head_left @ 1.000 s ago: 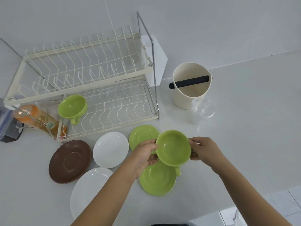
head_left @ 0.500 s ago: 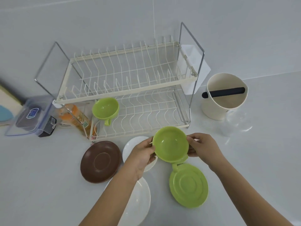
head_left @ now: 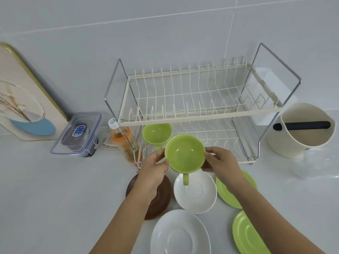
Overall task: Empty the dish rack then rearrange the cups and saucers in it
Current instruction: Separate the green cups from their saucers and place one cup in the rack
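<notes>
I hold a green cup [head_left: 184, 153] by its rim with both hands, its handle hanging toward me, just in front of the lower tier of the white wire dish rack [head_left: 200, 117]. My left hand [head_left: 153, 168] grips the cup's left side and my right hand [head_left: 221, 163] its right side. A second green cup [head_left: 156, 133] sits at the left end of the lower tier. On the counter below lie a brown saucer [head_left: 159, 200], two white saucers [head_left: 197, 193] [head_left: 178, 233] and two green saucers [head_left: 224, 191] [head_left: 246, 235].
A cream tub with a black bar [head_left: 300, 131] and a clear plastic cup [head_left: 319, 162] stand right of the rack. Left of it are an orange bottle [head_left: 122, 140], a lidded clear box [head_left: 78, 133] and a decorated board [head_left: 22, 99] leaning on the wall.
Both hands have carried the green cup away from the green saucer, up and toward the lower tier of the rack. My view has swung left and up.
</notes>
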